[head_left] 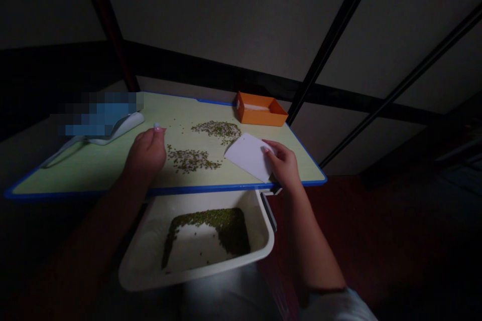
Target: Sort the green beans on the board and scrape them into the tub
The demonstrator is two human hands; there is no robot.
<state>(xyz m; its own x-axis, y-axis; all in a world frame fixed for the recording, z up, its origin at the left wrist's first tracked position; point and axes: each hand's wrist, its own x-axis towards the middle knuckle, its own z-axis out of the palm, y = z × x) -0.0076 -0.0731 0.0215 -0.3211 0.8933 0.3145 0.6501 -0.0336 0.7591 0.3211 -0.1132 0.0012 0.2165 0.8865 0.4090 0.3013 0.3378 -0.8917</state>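
Observation:
My right hand [284, 160] grips a thin white card [248, 155] by its right edge, thumb on top. The card is tilted low over the table [109, 173], close to its front edge. On the left, my left hand [147, 153] is closed with thumb and fingers pinched together; whatever they hold, if anything, is too small to make out. Between the hands lies a loose heap of small greenish beans [192, 159]. A second heap of mixed beans and pale bits [218, 130] spreads farther back, near the card's upper edge.
Below the table's blue front edge hangs a white drawer-like bin [146, 256] with many green beans [233, 230] inside. An orange open box [261, 116] stands at the back right. At the left lies a pale curved object [116, 129], partly blurred out. Wall panels rise behind the table.

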